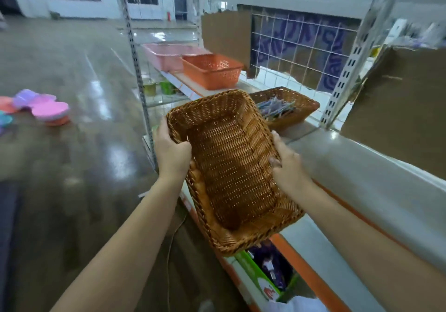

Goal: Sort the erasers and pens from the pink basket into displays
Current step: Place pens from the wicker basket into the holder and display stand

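Observation:
Both hands hold an empty brown wicker basket (231,167) in front of the shelf, tilted toward me. My left hand (170,150) grips its left rim with the thumb inside. My right hand (287,164) grips the right rim. Behind it, a second wicker basket (306,107) stands on the shelf and holds several pens (275,109). Farther back on the same shelf stand the pink basket (166,54) and, in front of it, an orange basket (212,70). What the pink basket holds is hidden.
A white metal shelf (362,164) with a wire grid back (296,46) and cardboard panels (398,113) runs along the right. A green box (255,275) with packets sits on the lower shelf. Coloured plastic lids (45,109) lie on the shiny floor at left.

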